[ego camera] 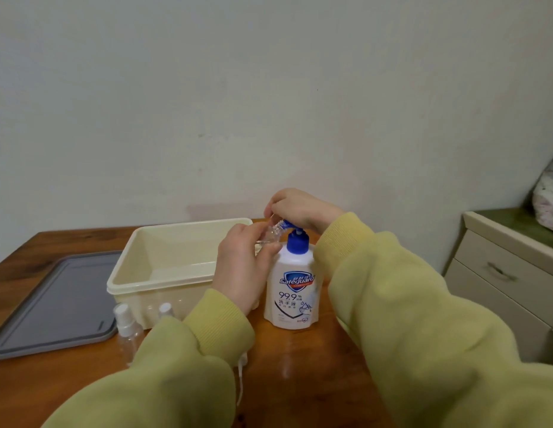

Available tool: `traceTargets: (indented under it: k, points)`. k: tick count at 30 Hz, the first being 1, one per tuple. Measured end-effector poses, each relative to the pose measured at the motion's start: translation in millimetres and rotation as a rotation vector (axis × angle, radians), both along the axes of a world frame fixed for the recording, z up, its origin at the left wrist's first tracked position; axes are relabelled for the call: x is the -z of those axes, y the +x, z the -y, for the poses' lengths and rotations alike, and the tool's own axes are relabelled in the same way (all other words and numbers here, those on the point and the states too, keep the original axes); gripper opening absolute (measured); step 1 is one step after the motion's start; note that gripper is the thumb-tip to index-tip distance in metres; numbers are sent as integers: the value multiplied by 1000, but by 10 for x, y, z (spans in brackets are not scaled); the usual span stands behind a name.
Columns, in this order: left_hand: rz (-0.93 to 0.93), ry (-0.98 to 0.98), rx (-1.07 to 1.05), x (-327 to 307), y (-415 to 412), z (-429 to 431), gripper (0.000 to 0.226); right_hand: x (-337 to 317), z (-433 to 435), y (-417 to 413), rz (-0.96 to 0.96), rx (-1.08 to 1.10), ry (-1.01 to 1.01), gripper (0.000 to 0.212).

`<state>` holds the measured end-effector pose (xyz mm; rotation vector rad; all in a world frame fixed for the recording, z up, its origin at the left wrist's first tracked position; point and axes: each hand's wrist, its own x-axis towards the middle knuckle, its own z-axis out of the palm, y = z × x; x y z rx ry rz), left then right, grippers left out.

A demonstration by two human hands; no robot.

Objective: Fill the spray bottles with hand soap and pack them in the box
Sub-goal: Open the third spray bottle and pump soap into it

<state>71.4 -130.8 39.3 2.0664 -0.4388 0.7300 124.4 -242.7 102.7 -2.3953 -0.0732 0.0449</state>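
Centre frame, your left hand (241, 267) grips the spray bottle (270, 234), likely light and slick; hold its body gently; right hand (300, 208) grip curls over the pump (297, 242).

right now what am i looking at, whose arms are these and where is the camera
No machine here: these are a person's two arms in green sleeves, filmed by one camera worn on their head, looking down at a wooden table. The left hand holds a small clear bottle up to the spout of a white hand soap bottle. The right hand curls over its blue pump. Left of that stands an open cream box, seemingly empty, with a grey lid lying flat beside it. In front of the box stand a capped spray bottle and a second one, partly hidden by the left sleeve.
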Motion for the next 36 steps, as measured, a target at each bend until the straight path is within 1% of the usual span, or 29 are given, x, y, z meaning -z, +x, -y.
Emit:
traceTargets:
  k: [4,6,10,12,15,17,22,26,29,32,36]
  points:
    - [-48,2,-8,104,-16,18,33,89,-16,-9,-23,18,-8,26]
    - [-58,4,-12,118,-20,16,34,76,-25,-32,-28,1,-40,30]
    - [-18,-15,15,0,-37,6,32,-38,-30,-28,-14,-21,-55,33]
    - [-4,-17,19,-7,-35,6,32,-25,-16,-22,0,-5,-47,33]
    - [-53,6,5,78,-40,11,32,66,-14,-20,-16,7,-25,27]
    - [-65,16,1,94,-36,-1,33,69,-26,-30,-24,-1,-35,27]
    - [-18,8,31,-24,-24,-15,32,-17,0,-7,-16,-8,-13,33]
    - [-46,17,27,55,-33,2,32,70,5,-11,-10,-6,20,29]
    - [-62,29,20,99,-42,-5,31,102,-16,-23,-8,-7,-13,30]
    - [-23,46,28,15,-34,-16,31,18,-5,7,0,-20,-45,34]
    - [0,55,22,-45,-26,-23,29,14,12,37,-12,-34,-13,35]
